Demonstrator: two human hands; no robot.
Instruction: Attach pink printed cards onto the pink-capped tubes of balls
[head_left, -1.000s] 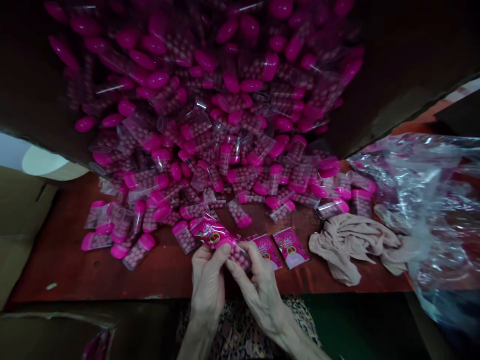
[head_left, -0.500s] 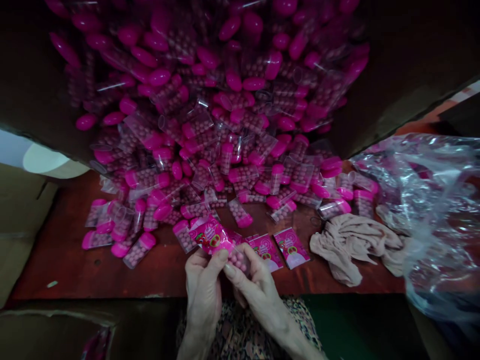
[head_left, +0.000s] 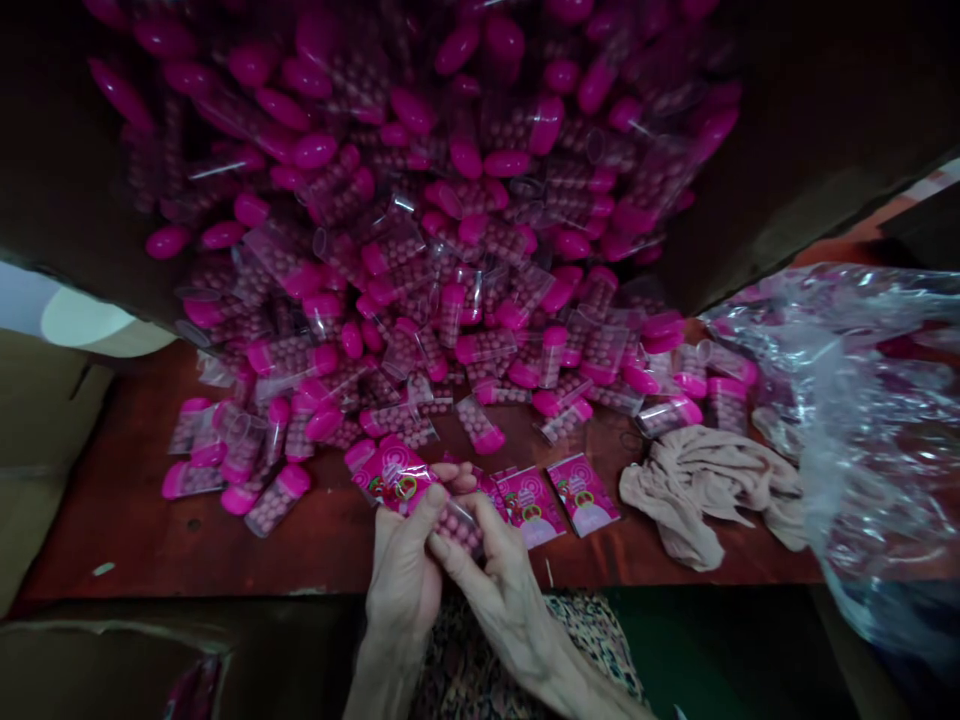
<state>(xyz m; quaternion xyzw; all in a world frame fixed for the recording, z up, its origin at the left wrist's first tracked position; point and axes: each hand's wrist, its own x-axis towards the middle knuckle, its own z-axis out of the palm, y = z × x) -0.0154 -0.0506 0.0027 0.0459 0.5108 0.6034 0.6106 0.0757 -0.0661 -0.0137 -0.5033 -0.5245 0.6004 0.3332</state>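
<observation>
Near the table's front edge, my left hand (head_left: 409, 560) grips a pink printed sleeve (head_left: 397, 478) with its thumb on top. The sleeve covers one end of a clear candy container (head_left: 459, 528) filled with small pink balls. My right hand (head_left: 499, 570) pinches the container's bare end between thumb and fingers. The container's far end is hidden inside the sleeve. Just right of my hands lie several flat pink sleeves, one partly under another (head_left: 532, 507), and a separate single sleeve (head_left: 582, 494).
Behind my hands spreads a large heap of pink-capped candy containers (head_left: 484, 345), spilling from a dark box onto the red table (head_left: 330, 545). A crumpled beige cloth (head_left: 697, 490) lies at right, beside clear plastic bags (head_left: 877, 400). Cardboard (head_left: 45, 420) stands at left.
Both hands have shifted slightly left with the container and sleeve. The sleeve now lies flatter and points further left, and fingertips show behind the container.
</observation>
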